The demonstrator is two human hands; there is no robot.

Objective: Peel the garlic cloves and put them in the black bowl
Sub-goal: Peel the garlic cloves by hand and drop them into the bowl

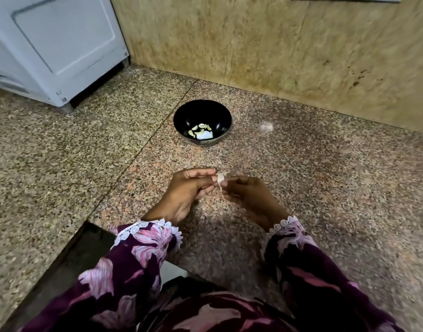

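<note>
Floral sleeves; left hand and right hand pinch 1 garlic clove.

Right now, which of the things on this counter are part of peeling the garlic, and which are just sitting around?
Part of the job:
- garlic clove, pinched between left hand and right hand
- black bowl with peeled cloves inside
- pale garlic bit right of the bowl, too blurred to tell if clove or skin

Just sitting around:
- white appliance, back left
- granite counter
</note>
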